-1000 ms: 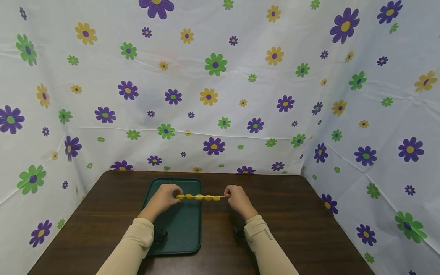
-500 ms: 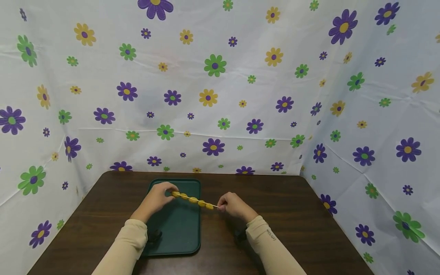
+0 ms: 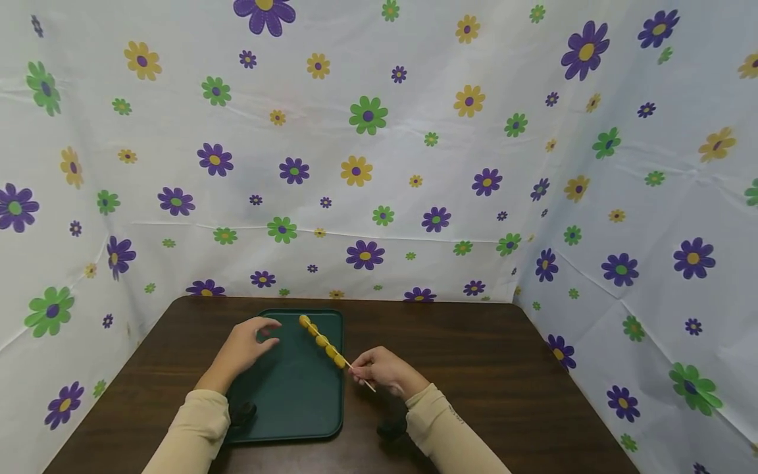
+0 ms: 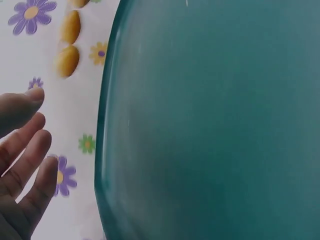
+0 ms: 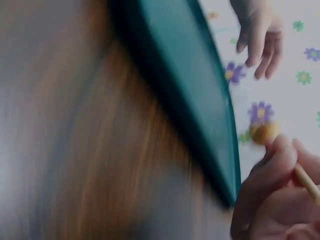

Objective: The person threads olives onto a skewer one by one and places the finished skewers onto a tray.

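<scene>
A skewer [image 3: 322, 340] threaded with several yellow, rounded pieces slants over the right side of a dark green tray [image 3: 296, 401] in the head view. My right hand [image 3: 387, 372] pinches its bare stick near the lower end, and the stick's tip pokes out past the fingers. In the right wrist view the stick [image 5: 306, 181] shows between thumb and finger, with one yellow piece beyond. My left hand [image 3: 243, 349] is above the tray's left side, thumb and fingers apart, holding nothing. Two yellow pieces [image 4: 69, 61] appear well past its fingertips in the left wrist view.
The tray lies on a dark brown wooden table [image 3: 474, 382], left of its middle. A white cloth [image 3: 385, 151] printed with flowers hangs behind the table and along both sides. Each wrist carries a dark camera mount [image 3: 392, 429].
My left hand has let go of the skewer's far end and moved left. The right hand has come left and nearer, swinging the skewer from level to a steep slant.
</scene>
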A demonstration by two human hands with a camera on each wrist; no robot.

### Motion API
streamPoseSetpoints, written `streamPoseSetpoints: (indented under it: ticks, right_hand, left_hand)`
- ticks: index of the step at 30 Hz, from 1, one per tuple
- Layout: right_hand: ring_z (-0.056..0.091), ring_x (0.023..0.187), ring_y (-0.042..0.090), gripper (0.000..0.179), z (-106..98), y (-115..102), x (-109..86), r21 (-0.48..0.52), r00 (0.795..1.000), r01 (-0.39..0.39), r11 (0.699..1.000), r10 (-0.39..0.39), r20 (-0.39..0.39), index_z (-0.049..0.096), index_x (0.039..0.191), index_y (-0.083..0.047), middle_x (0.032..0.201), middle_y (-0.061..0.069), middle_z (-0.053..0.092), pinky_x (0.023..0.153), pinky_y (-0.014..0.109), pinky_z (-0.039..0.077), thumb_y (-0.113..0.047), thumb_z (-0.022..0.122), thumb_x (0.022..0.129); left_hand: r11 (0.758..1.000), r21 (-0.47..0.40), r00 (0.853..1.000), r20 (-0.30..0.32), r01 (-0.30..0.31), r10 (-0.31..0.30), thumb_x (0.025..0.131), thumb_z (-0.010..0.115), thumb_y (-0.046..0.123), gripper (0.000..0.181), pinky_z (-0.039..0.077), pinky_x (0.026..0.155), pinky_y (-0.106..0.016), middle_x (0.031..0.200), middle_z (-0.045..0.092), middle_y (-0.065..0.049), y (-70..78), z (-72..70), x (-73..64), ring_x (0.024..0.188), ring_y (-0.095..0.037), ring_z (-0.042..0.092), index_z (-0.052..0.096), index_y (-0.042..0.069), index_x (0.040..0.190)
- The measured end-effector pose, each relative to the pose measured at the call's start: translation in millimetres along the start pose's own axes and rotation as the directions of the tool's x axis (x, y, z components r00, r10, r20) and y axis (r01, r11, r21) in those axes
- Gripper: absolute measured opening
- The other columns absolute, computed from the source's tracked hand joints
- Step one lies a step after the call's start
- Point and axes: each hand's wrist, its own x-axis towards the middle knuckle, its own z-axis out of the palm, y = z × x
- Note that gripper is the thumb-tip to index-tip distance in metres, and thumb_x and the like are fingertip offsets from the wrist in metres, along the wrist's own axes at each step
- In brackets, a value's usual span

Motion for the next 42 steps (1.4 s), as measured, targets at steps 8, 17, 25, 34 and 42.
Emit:
streamPoseSetpoints:
  ticks: [8, 17, 25, 34, 42]
  right_hand:
    - [0.053, 0.059, 0.008, 0.016, 40, -9, 8.5, 0.144, 0.998, -0.03, 0.989, 0.039, -0.058, 0.069, 0.103, 0.017, 0.072, 0.004, 0.062, 0.049, 0.016, 0.043, 0.002, 0.064, 0.097]
    - [0.051, 0.057, 0.008, 0.015, 81, -20, 17.8, 0.315, 0.985, -0.068, 0.947, 0.113, -0.127, 0.069, 0.102, 0.015, 0.072, 0.004, 0.061, 0.049, 0.014, 0.045, 0.003, 0.065, 0.095]
    - [0.06, 0.063, 0.009, 0.015, 105, -18, 25.3, 0.392, 0.988, -0.122, 0.912, 0.151, -0.045, 0.071, 0.107, 0.01, 0.083, 0.007, 0.07, 0.058, 0.018, 0.052, 0.005, 0.064, 0.095]
    - [0.074, 0.083, 0.023, 0.029, 101, -22, 14.9, 0.173, 0.997, -0.072, 0.982, 0.074, -0.004, 0.06, 0.124, 0.018, 0.096, 0.015, 0.073, 0.073, 0.029, 0.06, 0.003, 0.059, 0.1]
    - [0.068, 0.106, 0.037, 0.038, 28, -25, -1.5, -0.09, 0.991, 0.09, 0.992, -0.099, -0.089, 0.058, 0.133, 0.012, 0.119, 0.024, 0.068, 0.092, 0.048, 0.055, -0.01, 0.059, 0.102]
  left_hand:
    - [0.999, 0.044, 0.998, -0.061, 0.031, -0.029, 0.087, 0.078, 0.003, 0.029, 0.054, 0.076, -0.051, 0.102, 0.07, -0.016, -15.2, -28.0, -19.8, 0.089, -0.031, 0.065, 0.07, 0.0, 0.115]
    - [0.998, 0.018, 0.997, -0.036, 0.064, -0.063, 0.093, 0.072, 0.007, 0.032, 0.055, 0.08, -0.058, 0.108, 0.072, -0.021, -15.7, -37.7, -26.5, 0.095, -0.039, 0.068, 0.066, -0.001, 0.124]
    - [0.998, 0.006, 0.998, 0.005, 0.055, -0.055, 0.096, 0.069, 0.011, 0.036, 0.052, 0.086, -0.063, 0.119, 0.068, -0.026, -2.8, -32.3, -18.5, 0.105, -0.045, 0.065, 0.063, 0.0, 0.13]
    - [0.998, 0.028, 0.997, 0.046, 0.063, -0.064, 0.096, 0.071, 0.012, 0.041, 0.049, 0.09, -0.065, 0.126, 0.064, -0.029, 1.1, -24.3, -15.1, 0.112, -0.049, 0.062, 0.062, 0.0, 0.133]
    - [0.993, 0.102, 0.994, 0.083, 0.058, -0.067, 0.093, 0.074, 0.015, 0.06, 0.039, 0.102, -0.069, 0.146, 0.046, -0.034, 0.8, -26.8, -13.9, 0.129, -0.055, 0.048, 0.049, -0.003, 0.144]
